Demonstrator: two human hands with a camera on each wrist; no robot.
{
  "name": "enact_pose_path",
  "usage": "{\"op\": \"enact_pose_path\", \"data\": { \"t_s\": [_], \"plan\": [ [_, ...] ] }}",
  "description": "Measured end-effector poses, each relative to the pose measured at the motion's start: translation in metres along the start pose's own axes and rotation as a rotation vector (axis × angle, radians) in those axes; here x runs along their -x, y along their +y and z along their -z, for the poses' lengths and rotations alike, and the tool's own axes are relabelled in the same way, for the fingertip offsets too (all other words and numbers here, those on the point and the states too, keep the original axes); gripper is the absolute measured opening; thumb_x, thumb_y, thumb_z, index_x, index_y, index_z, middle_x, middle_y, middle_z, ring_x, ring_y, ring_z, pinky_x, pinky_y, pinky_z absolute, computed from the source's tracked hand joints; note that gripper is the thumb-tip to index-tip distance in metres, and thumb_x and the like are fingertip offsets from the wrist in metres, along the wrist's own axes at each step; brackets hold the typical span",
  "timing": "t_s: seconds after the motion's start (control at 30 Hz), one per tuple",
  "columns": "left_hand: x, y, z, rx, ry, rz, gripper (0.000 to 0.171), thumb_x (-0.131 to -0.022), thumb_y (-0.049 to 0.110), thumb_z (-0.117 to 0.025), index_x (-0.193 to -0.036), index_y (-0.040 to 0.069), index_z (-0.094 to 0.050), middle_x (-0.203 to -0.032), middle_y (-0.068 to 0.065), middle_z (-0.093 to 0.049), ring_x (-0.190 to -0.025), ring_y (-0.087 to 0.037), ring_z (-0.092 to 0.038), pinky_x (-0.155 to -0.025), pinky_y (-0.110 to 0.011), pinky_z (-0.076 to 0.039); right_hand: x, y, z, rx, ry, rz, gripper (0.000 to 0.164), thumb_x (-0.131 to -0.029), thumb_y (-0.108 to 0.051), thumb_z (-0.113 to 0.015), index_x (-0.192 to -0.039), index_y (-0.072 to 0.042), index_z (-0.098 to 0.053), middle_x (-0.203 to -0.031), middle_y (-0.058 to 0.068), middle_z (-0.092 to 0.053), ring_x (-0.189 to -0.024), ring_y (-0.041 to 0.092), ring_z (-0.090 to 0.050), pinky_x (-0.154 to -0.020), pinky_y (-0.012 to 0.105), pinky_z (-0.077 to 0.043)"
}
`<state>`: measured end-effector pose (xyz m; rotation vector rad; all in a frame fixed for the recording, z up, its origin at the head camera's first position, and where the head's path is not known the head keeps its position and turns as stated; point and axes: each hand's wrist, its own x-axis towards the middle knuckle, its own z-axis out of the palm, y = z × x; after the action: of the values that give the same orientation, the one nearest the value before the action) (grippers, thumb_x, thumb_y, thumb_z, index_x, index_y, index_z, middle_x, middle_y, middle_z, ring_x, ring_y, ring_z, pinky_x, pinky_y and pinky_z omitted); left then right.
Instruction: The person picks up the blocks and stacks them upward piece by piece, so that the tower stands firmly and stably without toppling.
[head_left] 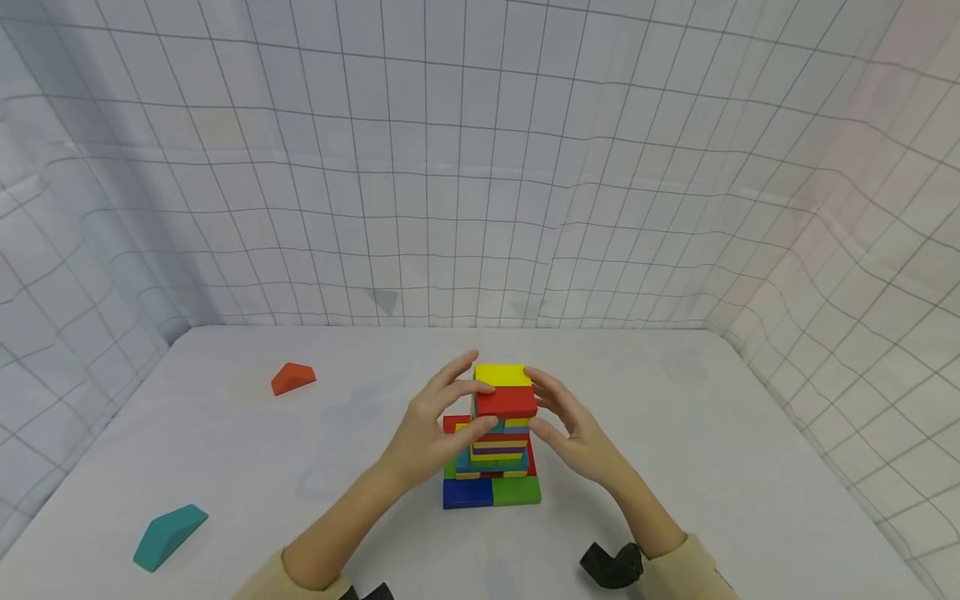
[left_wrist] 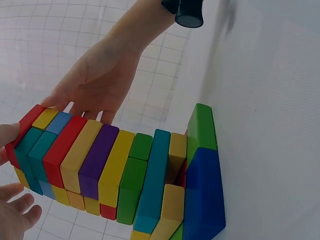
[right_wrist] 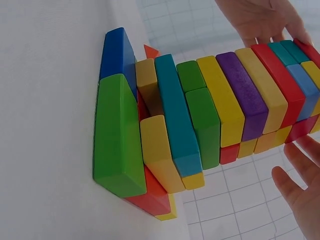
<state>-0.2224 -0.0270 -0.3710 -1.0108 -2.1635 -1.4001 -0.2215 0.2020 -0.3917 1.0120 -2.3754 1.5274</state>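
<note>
A tower of coloured wooden blocks stands upright at the middle of the table, with a red block [head_left: 507, 403] and a yellow block [head_left: 502, 375] on top. My left hand [head_left: 424, 427] is at its upper left side, with fingertips touching the red block and the thumb lower down. On the opposite side my right hand [head_left: 581, 432] has its fingers loosely bent and fingertips against the upper layers. Lower down, a purple block [left_wrist: 99, 161] and a teal block [left_wrist: 153, 180] show in the left wrist view. A blue block [head_left: 467, 493] and a green block [head_left: 516, 491] form the front of the base.
An orange-red block [head_left: 292, 378] lies at the back left of the white table [head_left: 360, 533]. Nearer the front left is a teal block [head_left: 170, 537]. A white gridded curtain [head_left: 480, 167] encloses the back and sides.
</note>
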Motion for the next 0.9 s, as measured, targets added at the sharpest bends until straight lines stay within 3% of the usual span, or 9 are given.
{"op": "enact_pose_path", "data": {
  "t_s": [0.27,0.53,0.67,0.8,0.9],
  "plan": [
    [0.0,-0.003,0.001,0.052,-0.013,0.032,0.033,-0.079,0.012,-0.071,-0.11,0.011,-0.061,-0.135,-0.007,-0.045,-0.125,-0.024,-0.042,-0.089,-0.038,-0.047,-0.001,-0.003,-0.001,-0.01,0.03,-0.017,0.053,-0.092,-0.001,-0.048,-0.141,-0.011,-0.031,-0.144,0.008,-0.033,-0.124,0.027,-0.041,-0.098,0.051,-0.035],
    [0.0,-0.006,0.001,0.073,-0.014,0.057,0.034,-0.078,0.012,-0.072,-0.11,0.011,-0.062,-0.132,-0.008,-0.046,-0.123,-0.025,-0.042,-0.089,-0.039,-0.047,0.0,-0.005,-0.004,-0.002,0.037,-0.034,0.052,-0.092,-0.003,-0.048,-0.141,-0.012,-0.032,-0.144,0.007,-0.034,-0.124,0.027,-0.041,-0.098,0.048,-0.037],
    [0.001,-0.006,0.003,0.087,-0.03,0.065,0.038,-0.078,0.013,-0.072,-0.114,0.012,-0.06,-0.135,-0.008,-0.043,-0.124,-0.026,-0.039,-0.091,-0.046,-0.045,0.0,-0.005,-0.004,-0.01,0.034,-0.037,0.052,-0.093,-0.003,-0.048,-0.141,-0.012,-0.032,-0.144,0.007,-0.034,-0.124,0.028,-0.041,-0.097,0.05,-0.036],
    [0.004,-0.017,0.02,0.059,-0.064,0.134,0.05,-0.08,0.017,-0.071,-0.126,0.017,-0.052,-0.142,-0.004,-0.035,-0.128,-0.026,-0.034,-0.095,-0.055,-0.038,0.0,-0.005,-0.004,-0.009,0.043,-0.044,0.052,-0.093,-0.003,-0.048,-0.141,-0.012,-0.032,-0.143,0.007,-0.034,-0.124,0.027,-0.041,-0.097,0.049,-0.037],
    [0.01,-0.045,0.048,0.01,-0.001,0.203,0.052,-0.082,0.018,-0.069,-0.13,0.018,-0.048,-0.142,-0.003,-0.035,-0.127,-0.025,-0.034,-0.097,-0.055,-0.034,0.0,-0.005,-0.004,-0.003,0.049,-0.045,0.052,-0.092,-0.003,-0.048,-0.141,-0.012,-0.032,-0.143,0.006,-0.035,-0.124,0.026,-0.041,-0.098,0.042,-0.039]
  ]
}}
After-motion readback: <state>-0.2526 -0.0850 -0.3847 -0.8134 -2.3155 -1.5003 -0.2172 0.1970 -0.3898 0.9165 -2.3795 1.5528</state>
